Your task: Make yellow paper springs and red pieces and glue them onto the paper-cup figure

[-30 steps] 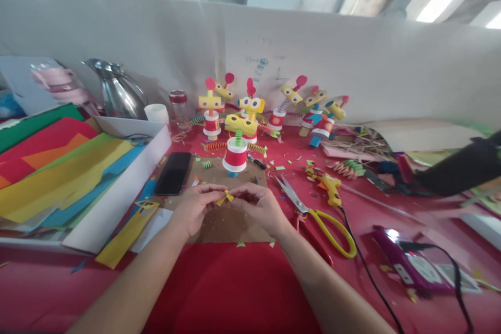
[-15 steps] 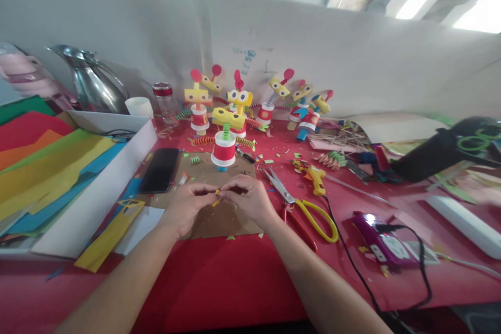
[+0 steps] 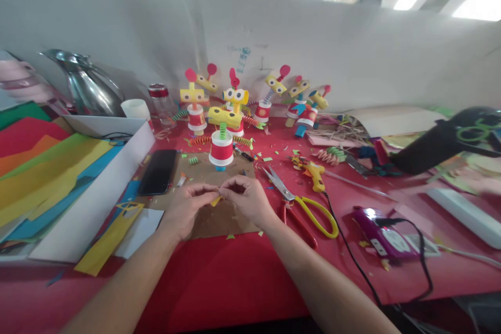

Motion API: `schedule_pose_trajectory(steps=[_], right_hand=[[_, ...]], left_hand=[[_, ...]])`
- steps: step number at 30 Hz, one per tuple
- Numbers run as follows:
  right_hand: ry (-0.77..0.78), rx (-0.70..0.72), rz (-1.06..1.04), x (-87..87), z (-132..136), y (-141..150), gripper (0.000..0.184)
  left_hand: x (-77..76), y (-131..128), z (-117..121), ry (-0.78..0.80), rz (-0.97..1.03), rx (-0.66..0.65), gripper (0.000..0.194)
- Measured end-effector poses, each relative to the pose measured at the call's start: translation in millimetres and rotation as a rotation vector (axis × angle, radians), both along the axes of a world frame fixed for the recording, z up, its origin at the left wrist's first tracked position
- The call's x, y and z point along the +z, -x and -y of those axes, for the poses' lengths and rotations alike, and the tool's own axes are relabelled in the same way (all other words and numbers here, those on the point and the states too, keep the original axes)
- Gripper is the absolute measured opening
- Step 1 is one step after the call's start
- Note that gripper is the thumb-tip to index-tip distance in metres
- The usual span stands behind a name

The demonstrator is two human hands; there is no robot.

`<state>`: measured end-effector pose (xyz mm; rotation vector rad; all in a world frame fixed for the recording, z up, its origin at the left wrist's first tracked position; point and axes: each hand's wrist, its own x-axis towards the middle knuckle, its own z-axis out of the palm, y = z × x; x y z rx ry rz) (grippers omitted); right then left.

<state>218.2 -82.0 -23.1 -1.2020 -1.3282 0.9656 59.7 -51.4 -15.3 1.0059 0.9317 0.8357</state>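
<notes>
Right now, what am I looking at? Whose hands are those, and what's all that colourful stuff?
There's no robot here, just a person using bare hands. The camera is worn on the person's head, looking forward and down. The left hand and right hand pinch a small piece of yellow paper over a brown board. Just beyond stands a paper-cup puppet with springy arms; more puppets stand behind it. On the red table, scissors and a glue gun lie to the right. To the left are a phone and a white box full of coloured paper.
</notes>
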Motion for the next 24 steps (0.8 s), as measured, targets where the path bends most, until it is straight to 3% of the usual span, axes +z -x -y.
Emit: schedule_pose_trajectory(steps=[10,17,21,24], right_hand=[[-0.086,-0.013,0.047,-1.4,-2.0,-0.7,0.007],[-0.111,0.021,-0.070,-3.8,-0.3,3.3,0.010],[-0.272,0.019,0.069,-4.6,3.1,5.3,0.023],[-0.386,-0.021,0.201,-7.3,4.3,6.4,0.019]], left_hand=[[0.7,0.8,-1.9,-0.034,-0.050,0.011,0.026],[3.0,-1.1,-2.6,0.036,0.096,0.080,0.029],[3.4,0.4,-3.9,0.067,0.146,0.082,0.031],[2.7,0.8,-4.1,0.087,0.148,0.089,0.028]])
